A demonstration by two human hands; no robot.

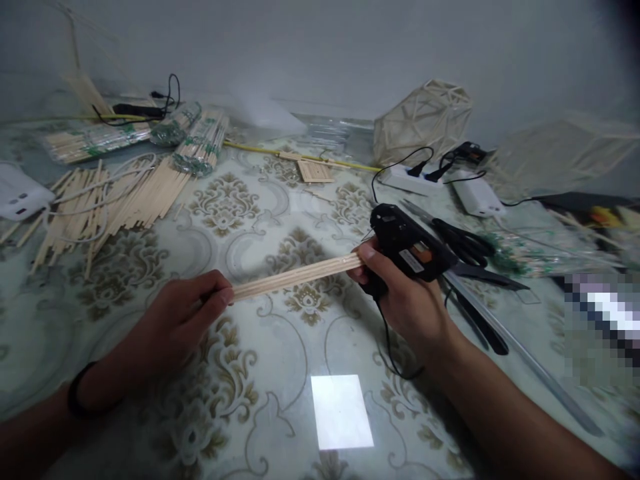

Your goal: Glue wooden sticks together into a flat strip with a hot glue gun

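A flat strip of pale wooden sticks, laid side by side, stretches between my two hands above the table. My left hand pinches its left end between thumb and fingers. At the other end, my right hand grips the strip with thumb and bent fingers. Just behind the right hand is a black hot glue gun with an orange trigger, its nozzle end toward the left. Whether that hand touches the gun I cannot tell. A black cable hangs below the gun.
Loose sticks and bagged stick bundles lie on the left. A small stick panel sits at the back. On the right are a power strip, a geometric stick frame, black-handled scissors and a long metal bar.
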